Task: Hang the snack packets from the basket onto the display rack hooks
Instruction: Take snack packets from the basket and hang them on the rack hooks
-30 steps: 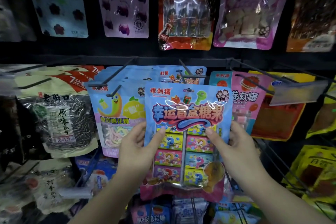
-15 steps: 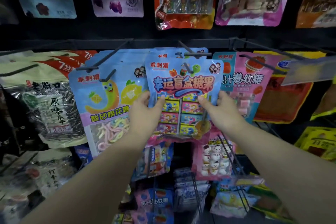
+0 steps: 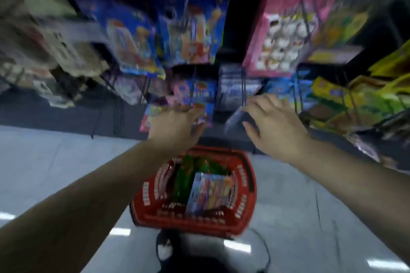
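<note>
The view is blurred by motion. A red basket (image 3: 241, 217) stands on the floor below my hands. Inside it lie a blue candy packet (image 3: 207, 193) and green packets (image 3: 188, 175). My left hand (image 3: 177, 126) and my right hand (image 3: 273, 124) hover above the basket, fingers spread, holding nothing. Behind them the display rack (image 3: 243, 86) carries hanging snack packets, among them a blue packet (image 3: 131, 37) and a pink packet (image 3: 281, 42).
Grey glossy floor (image 3: 55, 162) spreads left and right of the basket. Yellow and green packets (image 3: 359, 99) stick out from the rack on the right, brownish bags (image 3: 44, 51) on the left. A dark shoe (image 3: 165, 248) shows below the basket.
Both hands have let go of the blue candy packet, left up on its hook. The view has swung down to the basket and the hands have dropped toward it.
</note>
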`<state>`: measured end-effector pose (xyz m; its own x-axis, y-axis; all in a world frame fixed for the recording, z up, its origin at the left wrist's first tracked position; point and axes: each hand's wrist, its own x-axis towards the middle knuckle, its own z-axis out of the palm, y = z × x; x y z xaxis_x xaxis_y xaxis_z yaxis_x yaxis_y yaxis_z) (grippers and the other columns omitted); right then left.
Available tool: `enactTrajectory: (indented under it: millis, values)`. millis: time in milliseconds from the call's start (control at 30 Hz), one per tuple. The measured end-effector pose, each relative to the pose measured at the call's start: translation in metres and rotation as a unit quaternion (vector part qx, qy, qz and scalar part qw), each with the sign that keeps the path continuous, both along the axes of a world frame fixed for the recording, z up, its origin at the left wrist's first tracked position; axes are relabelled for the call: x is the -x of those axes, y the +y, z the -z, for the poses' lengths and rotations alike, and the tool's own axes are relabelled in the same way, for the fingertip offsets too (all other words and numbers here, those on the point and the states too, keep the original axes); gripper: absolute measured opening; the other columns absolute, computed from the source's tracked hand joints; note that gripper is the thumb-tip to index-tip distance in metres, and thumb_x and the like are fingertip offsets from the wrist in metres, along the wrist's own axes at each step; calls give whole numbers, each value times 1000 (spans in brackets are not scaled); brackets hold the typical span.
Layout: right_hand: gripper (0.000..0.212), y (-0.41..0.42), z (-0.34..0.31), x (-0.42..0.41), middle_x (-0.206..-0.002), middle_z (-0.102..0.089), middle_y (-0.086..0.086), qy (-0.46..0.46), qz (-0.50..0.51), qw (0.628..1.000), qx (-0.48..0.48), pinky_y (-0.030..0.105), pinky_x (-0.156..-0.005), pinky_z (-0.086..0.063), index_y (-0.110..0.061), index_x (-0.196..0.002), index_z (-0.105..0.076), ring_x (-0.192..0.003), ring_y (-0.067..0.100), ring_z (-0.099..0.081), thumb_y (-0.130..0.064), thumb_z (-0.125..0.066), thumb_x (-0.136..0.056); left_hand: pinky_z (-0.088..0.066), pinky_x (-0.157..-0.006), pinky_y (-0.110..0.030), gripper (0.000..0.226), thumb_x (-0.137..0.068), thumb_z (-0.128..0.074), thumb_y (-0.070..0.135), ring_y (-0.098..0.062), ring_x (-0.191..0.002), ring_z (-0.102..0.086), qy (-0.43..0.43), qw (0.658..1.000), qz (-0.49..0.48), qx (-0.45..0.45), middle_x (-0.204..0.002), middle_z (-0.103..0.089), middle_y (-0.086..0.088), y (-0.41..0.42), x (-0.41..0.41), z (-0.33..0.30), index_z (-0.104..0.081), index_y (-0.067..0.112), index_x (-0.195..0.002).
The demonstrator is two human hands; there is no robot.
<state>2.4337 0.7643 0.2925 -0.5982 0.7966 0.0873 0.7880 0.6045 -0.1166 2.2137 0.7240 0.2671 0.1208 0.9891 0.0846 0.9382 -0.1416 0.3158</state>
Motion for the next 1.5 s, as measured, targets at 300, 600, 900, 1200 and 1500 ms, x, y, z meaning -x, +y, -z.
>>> enactTrajectory:
  millis: [300, 600, 900, 1200, 1500]
  values:
    - [36, -69, 183, -8, -128, -49, 10, -237, -71, 945, 216, 40, -94, -37, -11, -127, -46, -120, 30, -43, -31, -42, -97, -41, -66, -30, 24, -94, -49, 35, -29, -89, -60, 27, 921, -138, 363, -98, -62, -7, -108, -37, 191, -59, 18, -106]
    - [55, -74, 342, 9, -137, -43, 12, -359, -103, 893, 252, 42, -100, -36, -12, -143, -29, -126, 30, -40, -17, -49, -92, -37, -99, -48, 51, -89, -57, 28, -29, -121, -52, 58, 806, -265, 526, -129, -57, -6, -163, -54, 343, -38, 18, -136]
    - [70, -67, 419, 59, -139, -40, 16, -210, -26, 922, 324, 44, -101, -39, -6, -139, -26, -130, 34, -38, -21, -68, -85, -28, -109, -52, 60, -95, -52, 27, -32, -118, -57, 27, 794, -346, 499, -127, -60, -12, -162, -34, 395, -25, 10, -145]
    - [42, -54, 408, 35, -105, -60, 9, 22, 57, 900, 432, 24, -73, -32, -5, -116, -57, -96, 22, -55, -24, -73, -83, -45, -98, -46, 46, -86, -63, 43, -28, -106, -63, -159, 794, -469, 352, -114, -66, -2, -163, -32, 382, -47, 22, -124]
    - [35, -43, 362, 18, -115, -67, -4, 269, 191, 791, 515, 43, -96, -50, -23, -111, -61, -111, 16, -61, -22, -76, -80, -55, -71, -17, 14, -86, -71, 13, -2, -90, -68, -550, 689, -427, 201, -98, -72, 7, -147, -34, 361, -65, 15, -98]
